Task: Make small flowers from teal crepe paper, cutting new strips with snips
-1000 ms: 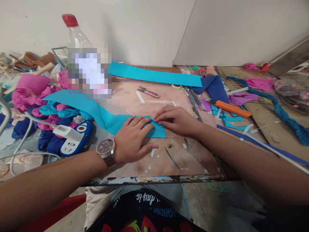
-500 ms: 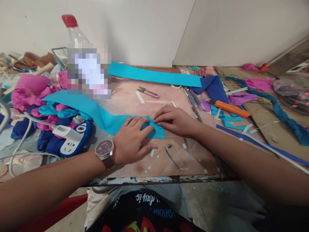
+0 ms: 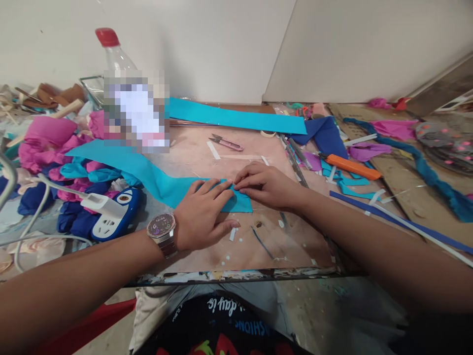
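Note:
A long strip of turquoise fabric (image 3: 168, 186) lies across the work board, its near end flat under my hands and its far end draped over a pile on the left. My left hand (image 3: 205, 212), with a watch on the wrist, rests palm down on the strip, fingers stretched out. Close to those fingertips, my right hand (image 3: 264, 185) pinches the upper edge of the strip near its right end. What exactly sits between the right fingertips is mostly hidden. A small white paper piece (image 3: 232, 233) lies by my left thumb.
Thread snips (image 3: 226, 142) lie beyond my hands, before a second turquoise strip (image 3: 236, 117). An orange cutter (image 3: 353, 166) and fabric scraps are at the right. A blurred phone (image 3: 138, 116) leans on a bottle (image 3: 118, 59); a power socket (image 3: 114, 217) is at the left.
My left fingers have slid slightly right along the strip, closer to the right fingertips. The right hand keeps its pinch almost in place. The view has shifted slightly.

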Available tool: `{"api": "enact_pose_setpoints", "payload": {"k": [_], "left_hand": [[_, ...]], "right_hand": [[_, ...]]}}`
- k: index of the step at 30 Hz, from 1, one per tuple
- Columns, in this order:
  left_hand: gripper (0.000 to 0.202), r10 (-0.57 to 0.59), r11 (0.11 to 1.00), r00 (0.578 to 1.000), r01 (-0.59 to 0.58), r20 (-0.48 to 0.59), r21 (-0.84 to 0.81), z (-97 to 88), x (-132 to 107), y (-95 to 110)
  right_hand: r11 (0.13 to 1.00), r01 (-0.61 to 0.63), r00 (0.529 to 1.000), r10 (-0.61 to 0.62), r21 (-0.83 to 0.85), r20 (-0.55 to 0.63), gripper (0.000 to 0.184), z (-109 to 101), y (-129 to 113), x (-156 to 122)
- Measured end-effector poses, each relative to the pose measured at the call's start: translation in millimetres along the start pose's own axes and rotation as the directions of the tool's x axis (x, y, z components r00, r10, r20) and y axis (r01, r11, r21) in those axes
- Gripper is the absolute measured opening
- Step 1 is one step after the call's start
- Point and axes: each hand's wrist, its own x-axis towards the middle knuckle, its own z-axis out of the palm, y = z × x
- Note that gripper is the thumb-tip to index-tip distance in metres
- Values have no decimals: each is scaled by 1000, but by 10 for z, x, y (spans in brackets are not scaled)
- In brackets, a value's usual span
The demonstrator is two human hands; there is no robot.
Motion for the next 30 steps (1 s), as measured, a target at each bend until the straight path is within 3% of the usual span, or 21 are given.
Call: {"api": "enact_pose_setpoints", "payload": {"k": [12, 30], "left_hand": [[66, -10, 1000, 1000, 10, 7, -24, -3, 2, -7], [69, -37, 998, 999, 37, -8, 41, 21, -13, -17]], "right_hand": [[997, 72, 996, -73, 13, 59, 41, -103, -89, 5], [992, 90, 991, -97, 90, 87, 32, -164, -135, 13]]}}
